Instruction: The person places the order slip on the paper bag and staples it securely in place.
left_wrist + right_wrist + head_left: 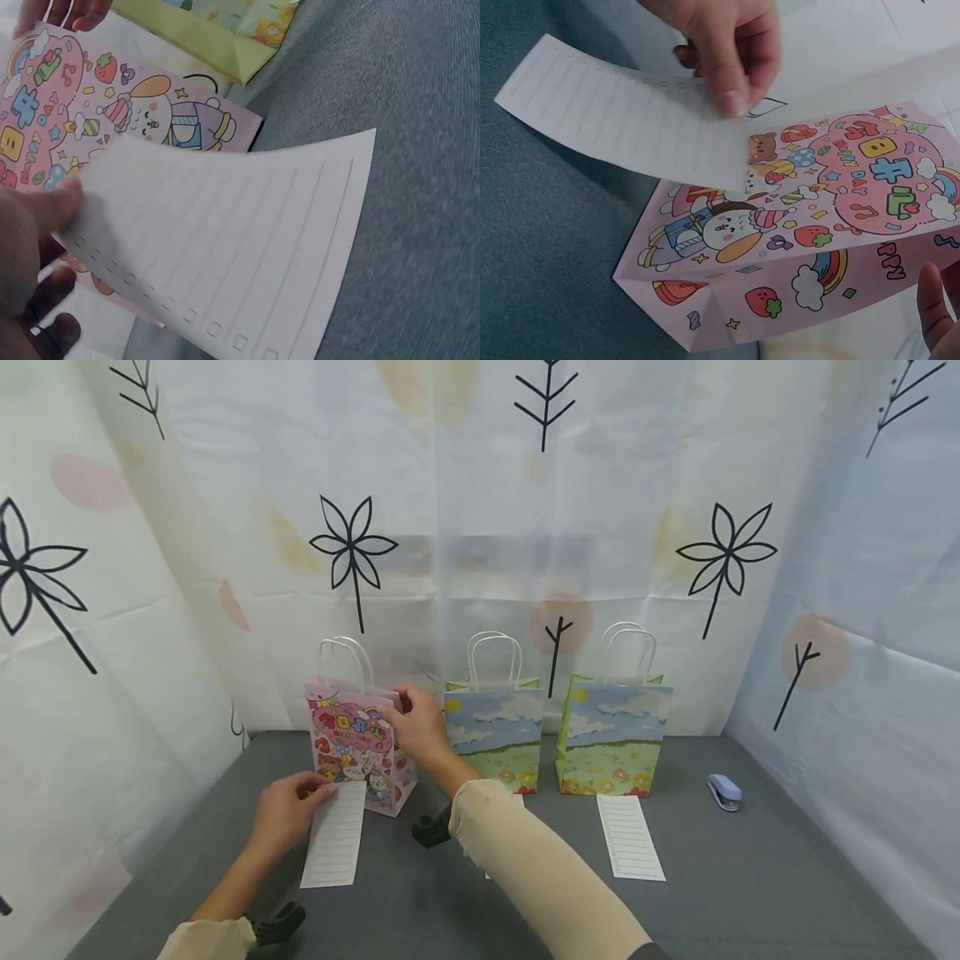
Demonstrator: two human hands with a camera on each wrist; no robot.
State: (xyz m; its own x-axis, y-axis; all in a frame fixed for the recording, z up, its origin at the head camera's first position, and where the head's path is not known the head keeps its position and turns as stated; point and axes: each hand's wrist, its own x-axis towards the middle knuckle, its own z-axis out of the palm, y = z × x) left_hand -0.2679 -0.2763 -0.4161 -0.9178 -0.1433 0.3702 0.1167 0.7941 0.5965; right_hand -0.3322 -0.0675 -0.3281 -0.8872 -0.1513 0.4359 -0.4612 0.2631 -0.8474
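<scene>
A pink paper gift bag [351, 727] with cartoon animals and white twisted handles stands at the left of the grey table. My right hand [422, 727] grips its upper right edge, thumb on the front panel. Between thumb and fingers, my left hand [283, 810] pinches the upper end of a white lined paper slip [335, 843] with small checkboxes. That slip [225, 225] bends in the air just before the bag's lower front, as the left wrist view shows. Some right-hand fingers are hidden behind the bag.
Two blue-and-green meadow gift bags stand to the right, one in the middle [495, 727] and one beyond [615, 735]. A lined slip [632, 839] lies before the far one; another is mostly behind my right sleeve. A lilac stapler [724, 792] sits at the right.
</scene>
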